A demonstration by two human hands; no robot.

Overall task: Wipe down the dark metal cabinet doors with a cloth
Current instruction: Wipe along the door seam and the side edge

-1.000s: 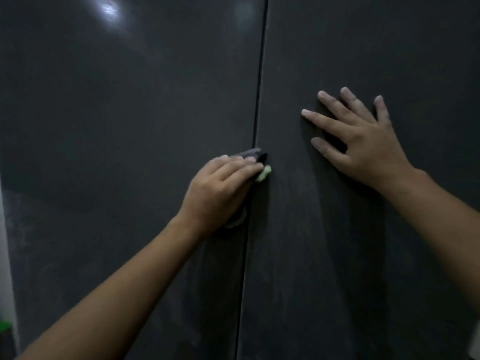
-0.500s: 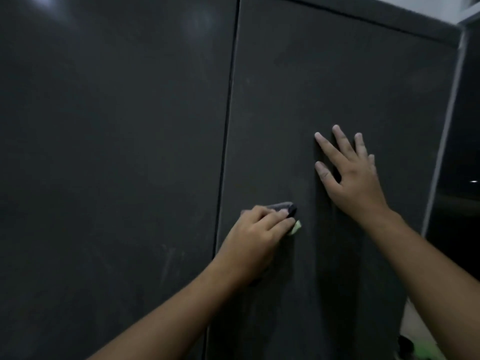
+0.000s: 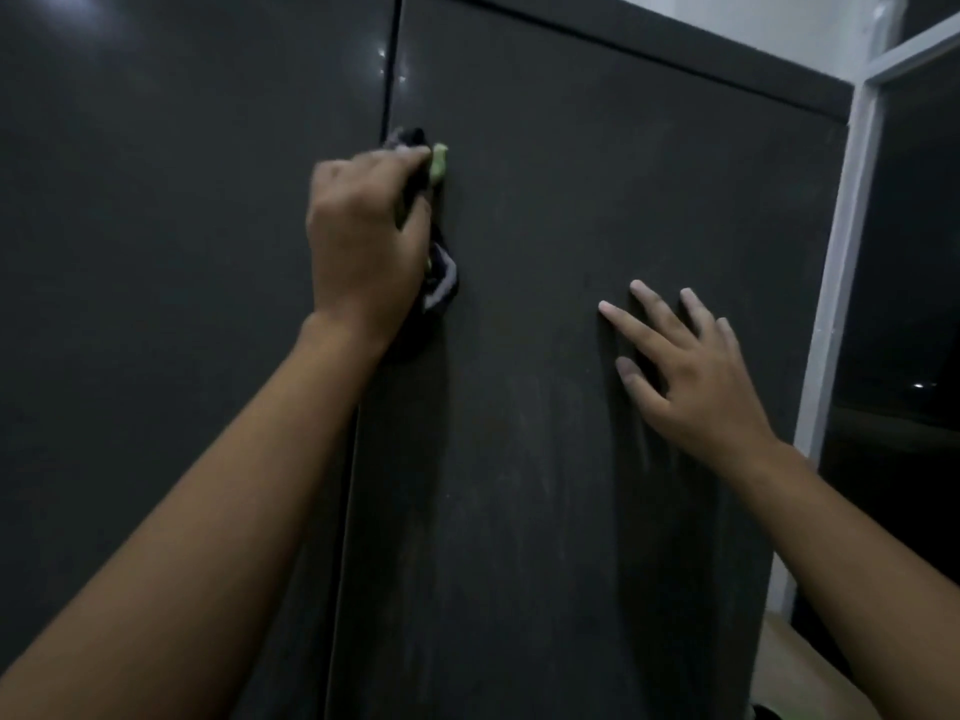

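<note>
head view looks up at the dark grey metal cabinet doors: the left door point(image 3: 182, 252) is glossy and carries small bright glints near its top, while the right door point(image 3: 561, 163) looks matt and shows pale dusty streaks and smears down its lower half. a thin vertical seam point(image 3: 388, 96) runs between them. the bunched dark cloth with grey stripes and a pale green edge point(image 3: 441, 284) sits high on the right door, just beside the seam, pressed against the metal. the left grip point(image 3: 363, 236), a bare hand, has its fingers curled round the cloth; the green edge pokes out above the knuckles and a striped fold hangs out below the heel of the hand. most of the cloth is hidden behind that hand. the right grip point(image 3: 696, 376), also bare, lies flat on the right door with fingers straight and spread, lower than the cloth and well apart from it. both forearms reach up from the bottom corners and cover part of the doors. to the right of the cabinet stands a white window frame point(image 3: 841, 252) with a dark pane point(image 3: 906, 241) behind it, and a pale wall point(image 3: 753, 23) shows above the cabinet's top edge. a beige shape point(image 3: 810, 662) sits low on the right; what it is cannot be told.
</note>
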